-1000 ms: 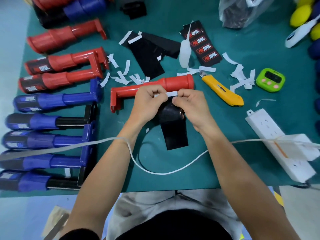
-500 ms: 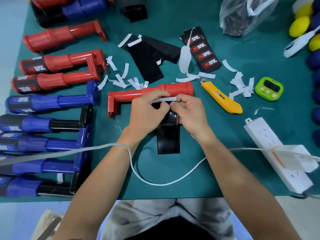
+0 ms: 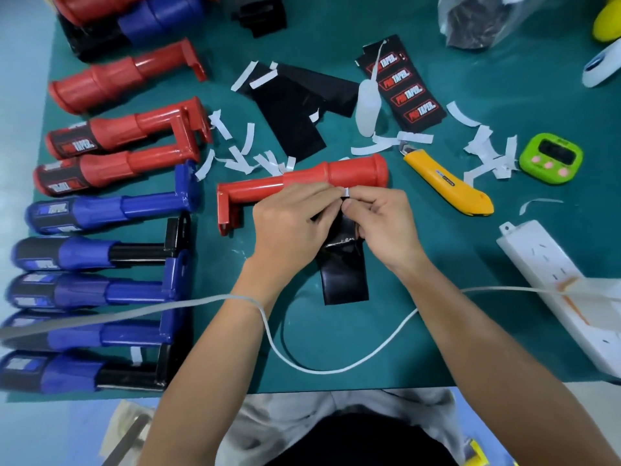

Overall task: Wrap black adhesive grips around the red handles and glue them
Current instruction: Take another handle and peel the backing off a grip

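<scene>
On the head view I watched the left hand (image 3: 289, 227) and right hand (image 3: 383, 227) meet, fingers (image 3: 319, 193) of both pinching the top edge of the black grip (image 3: 344, 274) at its white backing strip (image 3: 345, 191); the grip draped onto the green worktop (image 3: 403, 331), just before the red handle (image 3: 302, 183) lying on its side

I get one wide-angle view from the wearer's head, facing forward and steeply down, close over the dark green flat work mat (image 3: 336, 348), which fills most of the frame, grey-clad lap (image 3: 285, 428) at the bottom.
</scene>
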Tool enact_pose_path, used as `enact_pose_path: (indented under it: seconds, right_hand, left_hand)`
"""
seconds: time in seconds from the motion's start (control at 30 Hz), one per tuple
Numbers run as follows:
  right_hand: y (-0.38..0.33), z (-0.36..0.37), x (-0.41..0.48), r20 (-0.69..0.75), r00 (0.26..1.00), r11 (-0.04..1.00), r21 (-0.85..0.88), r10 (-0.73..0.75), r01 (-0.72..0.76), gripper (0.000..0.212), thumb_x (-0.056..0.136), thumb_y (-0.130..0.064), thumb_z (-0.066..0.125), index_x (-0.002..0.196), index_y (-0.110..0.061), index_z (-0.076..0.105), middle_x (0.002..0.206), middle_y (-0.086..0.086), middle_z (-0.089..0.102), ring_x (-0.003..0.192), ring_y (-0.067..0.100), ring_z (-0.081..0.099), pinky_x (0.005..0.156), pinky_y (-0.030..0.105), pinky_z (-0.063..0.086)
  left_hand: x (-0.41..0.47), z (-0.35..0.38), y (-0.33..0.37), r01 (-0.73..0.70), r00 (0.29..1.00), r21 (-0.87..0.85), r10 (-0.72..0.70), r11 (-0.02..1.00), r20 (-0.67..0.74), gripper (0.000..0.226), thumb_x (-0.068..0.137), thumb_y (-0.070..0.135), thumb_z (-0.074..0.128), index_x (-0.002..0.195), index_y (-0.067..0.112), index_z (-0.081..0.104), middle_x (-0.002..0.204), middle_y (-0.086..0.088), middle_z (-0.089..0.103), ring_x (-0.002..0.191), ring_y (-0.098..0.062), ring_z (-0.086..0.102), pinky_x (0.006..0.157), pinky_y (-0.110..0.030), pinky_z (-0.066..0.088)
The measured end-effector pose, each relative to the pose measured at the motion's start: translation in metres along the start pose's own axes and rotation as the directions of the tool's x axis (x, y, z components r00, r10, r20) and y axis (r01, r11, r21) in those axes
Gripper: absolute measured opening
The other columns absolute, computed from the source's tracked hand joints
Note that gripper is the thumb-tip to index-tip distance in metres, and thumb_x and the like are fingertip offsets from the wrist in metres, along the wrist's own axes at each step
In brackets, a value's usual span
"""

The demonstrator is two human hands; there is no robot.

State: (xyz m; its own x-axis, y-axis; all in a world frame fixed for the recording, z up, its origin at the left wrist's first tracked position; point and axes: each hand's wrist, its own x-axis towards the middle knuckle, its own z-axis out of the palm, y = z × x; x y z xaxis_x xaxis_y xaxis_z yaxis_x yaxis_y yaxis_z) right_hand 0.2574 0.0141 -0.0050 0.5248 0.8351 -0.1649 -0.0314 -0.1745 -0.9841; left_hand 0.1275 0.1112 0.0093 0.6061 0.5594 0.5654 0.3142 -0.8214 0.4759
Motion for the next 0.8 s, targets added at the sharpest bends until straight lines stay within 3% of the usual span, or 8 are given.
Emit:
enact_pose_path:
  seconds: [0.23,0.47,0.6,0.73,0.8]
  right_hand:
    - [-0.002,0.002,-0.002,0.046,0.999,0.999,-0.036,-0.028,0.029,0.027,0.088,-0.002,0.056,0.078,0.022,0.054,0.06,0.023,0.033,0.055,0.014,0.03,0.05,0.037,0.024]
    - [-0.005,0.0,-0.005,0.054,0.997,0.994,-0.098,-0.048,0.053,0.02,0.088,0.003,0.054,0.075,0.017,0.056,0.06,0.023,0.033,0.055,0.019,0.028,0.049,0.038,0.022]
    - [-0.005,0.0,-0.008,0.07,0.995,0.982,-0.171,-0.065,0.076,0.022,0.092,0.0,0.054,0.074,0.012,0.058,0.059,0.02,0.036,0.056,0.015,0.029,0.05,0.03,0.024]
    - [0.001,0.0,-0.007,0.082,0.993,0.952,-0.286,-0.088,0.109,0.022,0.095,-0.004,0.054,0.078,0.005,0.064,0.059,0.016,0.047,0.056,0.029,0.038,0.049,0.036,0.03]
    - [0.002,0.0,-0.008,0.084,0.991,0.937,-0.326,-0.106,0.128,0.023,0.096,-0.004,0.054,0.077,0.002,0.064,0.058,0.011,0.047,0.056,0.027,0.04,0.05,0.034,0.031]
  left_hand:
    - [-0.005,-0.002,0.002,0.047,0.997,-0.025,-0.045,0.999,0.056,0.008,0.095,0.016,0.078,0.095,0.012,0.084,0.094,0.0,0.081,0.084,-0.02,0.077,0.073,-0.038,0.061]
    - [-0.005,-0.002,0.008,0.103,0.993,-0.039,-0.101,0.994,0.055,0.008,0.093,0.018,0.08,0.095,0.012,0.085,0.094,0.0,0.081,0.084,-0.019,0.078,0.072,-0.038,0.062]
    - [-0.004,-0.006,0.01,0.016,0.998,0.021,-0.017,1.0,0.066,0.005,0.091,0.013,0.08,0.091,0.009,0.084,0.088,-0.003,0.081,0.076,-0.024,0.078,0.063,-0.039,0.061]
    - [-0.002,-0.006,0.006,-0.056,0.996,0.093,0.049,0.994,0.07,0.008,0.09,0.01,0.079,0.083,0.008,0.082,0.078,-0.004,0.079,0.067,-0.026,0.075,0.054,-0.038,0.058]
    - [-0.002,-0.005,0.005,-0.098,0.994,0.118,0.091,0.988,0.064,0.011,0.09,0.009,0.078,0.08,0.007,0.081,0.076,-0.004,0.078,0.065,-0.027,0.074,0.052,-0.037,0.057]
